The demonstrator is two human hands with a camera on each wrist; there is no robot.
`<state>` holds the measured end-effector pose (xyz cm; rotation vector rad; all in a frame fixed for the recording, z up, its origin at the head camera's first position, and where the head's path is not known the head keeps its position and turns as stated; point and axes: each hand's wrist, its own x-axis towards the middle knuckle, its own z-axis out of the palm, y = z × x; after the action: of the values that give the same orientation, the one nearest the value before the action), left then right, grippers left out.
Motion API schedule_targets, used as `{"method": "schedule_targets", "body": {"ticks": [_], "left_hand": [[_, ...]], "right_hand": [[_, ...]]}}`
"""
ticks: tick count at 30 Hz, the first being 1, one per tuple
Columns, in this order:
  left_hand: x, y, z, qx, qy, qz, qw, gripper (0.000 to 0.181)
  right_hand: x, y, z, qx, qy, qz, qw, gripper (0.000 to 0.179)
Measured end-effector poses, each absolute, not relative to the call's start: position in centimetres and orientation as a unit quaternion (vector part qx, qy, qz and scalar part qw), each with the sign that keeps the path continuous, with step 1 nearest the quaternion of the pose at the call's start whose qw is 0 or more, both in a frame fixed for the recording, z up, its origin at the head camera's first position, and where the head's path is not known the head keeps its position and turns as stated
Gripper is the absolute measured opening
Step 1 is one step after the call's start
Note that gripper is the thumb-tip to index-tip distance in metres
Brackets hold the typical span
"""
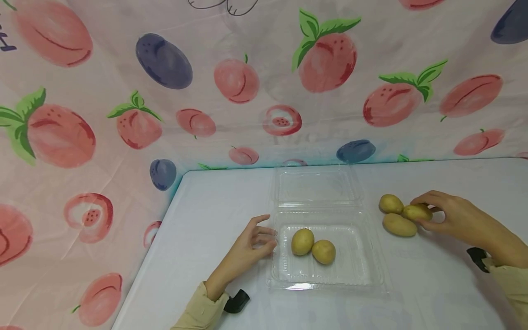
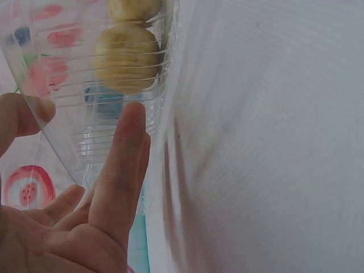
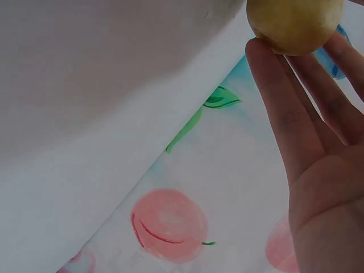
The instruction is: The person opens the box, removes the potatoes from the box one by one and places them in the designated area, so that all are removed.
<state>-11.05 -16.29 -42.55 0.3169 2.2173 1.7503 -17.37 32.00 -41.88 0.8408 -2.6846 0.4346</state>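
Observation:
My right hand [image 1: 451, 215] holds a small yellow potato [image 1: 417, 212] between thumb and fingers. In the right wrist view, the fingertips [image 3: 263, 57] lie against that potato [image 3: 296, 25]. Two more potatoes sit beside it on the table: a round one [image 1: 391, 204] behind and an oblong one [image 1: 399, 225] in front. A clear plastic clamshell container [image 1: 354, 275] stands open, with two potatoes [image 1: 303, 242] lying in its base. At its left side is my left hand [image 1: 251, 245], fingers loosely extended against or close to the wall; exact contact is hard to tell.
The container's lid [image 1: 317, 185] lies folded back toward the rear of the white table [image 1: 214, 201]. A fruit-printed cloth [image 1: 255, 50] rises behind the table and along its left side. Dark straps [image 1: 237, 301] sit at both wrists.

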Motion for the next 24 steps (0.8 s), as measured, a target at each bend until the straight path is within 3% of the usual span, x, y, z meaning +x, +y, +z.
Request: {"method": "schedule_targets", "body": {"ticks": [24], "left_hand": [[-11.14, -16.32, -42.69, 0.116, 0.769, 0.611, 0.148, 0.07]], "right_hand": [[-17.12, 31.72, -41.51, 0.24, -0.957, 0.133, 0.098, 0.041]]}}
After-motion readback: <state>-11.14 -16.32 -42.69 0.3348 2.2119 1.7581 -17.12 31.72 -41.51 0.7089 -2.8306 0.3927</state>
